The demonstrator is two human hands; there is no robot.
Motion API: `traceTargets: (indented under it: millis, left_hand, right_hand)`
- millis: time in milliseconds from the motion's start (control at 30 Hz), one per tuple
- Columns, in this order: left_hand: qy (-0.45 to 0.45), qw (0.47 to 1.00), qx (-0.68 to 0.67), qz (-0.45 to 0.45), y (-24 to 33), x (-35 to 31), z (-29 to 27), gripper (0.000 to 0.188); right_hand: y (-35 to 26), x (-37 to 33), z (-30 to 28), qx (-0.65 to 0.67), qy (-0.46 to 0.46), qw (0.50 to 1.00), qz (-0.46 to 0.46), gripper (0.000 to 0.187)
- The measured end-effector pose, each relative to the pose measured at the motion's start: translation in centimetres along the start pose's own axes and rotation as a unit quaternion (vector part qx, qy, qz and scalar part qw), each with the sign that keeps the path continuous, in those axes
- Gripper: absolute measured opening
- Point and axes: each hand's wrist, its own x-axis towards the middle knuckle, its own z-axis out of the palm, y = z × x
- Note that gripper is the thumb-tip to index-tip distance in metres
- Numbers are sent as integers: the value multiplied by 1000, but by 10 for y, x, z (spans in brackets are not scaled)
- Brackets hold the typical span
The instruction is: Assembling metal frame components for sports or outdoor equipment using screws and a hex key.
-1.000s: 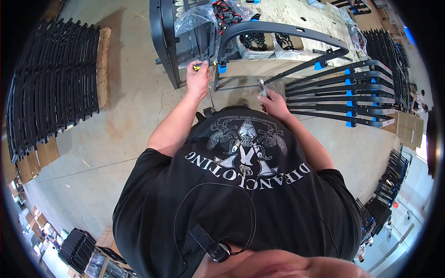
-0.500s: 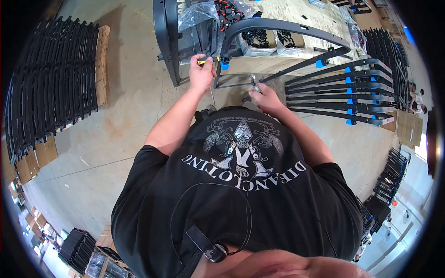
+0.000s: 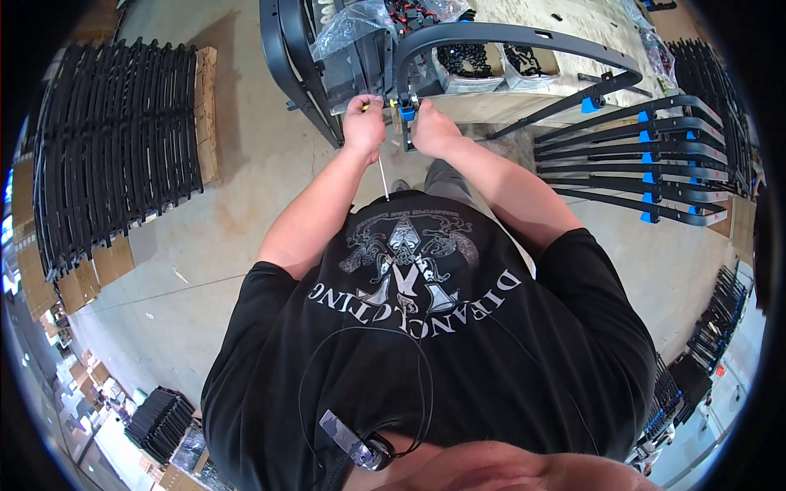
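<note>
My left hand (image 3: pixel 363 127) is closed around a tool with a yellow-and-black handle (image 3: pixel 392 104), held against the end of a curved black metal frame (image 3: pixel 499 34). A thin metal rod (image 3: pixel 383 178) sticks out below the same fist; whether it belongs to that tool I cannot tell. On the other side of the frame's end, my right hand (image 3: pixel 434 128) is closed on a wrench, mostly hidden behind the fingers. Between both hands, a blue piece (image 3: pixel 408 114) sits on the frame.
A wooden workbench (image 3: pixel 589 82) holds boxes of small black parts (image 3: pixel 465 61) and a clear plastic bag (image 3: pixel 352 33). Several curved black frames with blue pieces (image 3: pixel 647 159) stack at the right. Rows of black metal parts (image 3: pixel 123 147) stand on a pallet at the left.
My right hand has moved up and left with the wrench, from beside my waist to the frame's end. My left hand stays by the blue piece. The whole view has shifted slightly.
</note>
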Motion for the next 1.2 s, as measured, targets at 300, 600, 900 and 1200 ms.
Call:
traceTargets:
  millis: [300,600,900,1200]
  left_hand:
    - [47,988,68,133,-18,2,8,24]
    - [59,989,56,121,-25,5,4,24]
    - [54,992,47,103,-18,5,5,25]
    - [53,992,36,111,-21,5,5,24]
  right_hand:
    - [-4,6,-7,-8,-59,998,4,26]
    - [2,12,-31,259,-306,912,82,26]
    - [-17,12,-29,13,-121,992,-31,29]
    - [0,12,-34,212,-281,935,38,28]
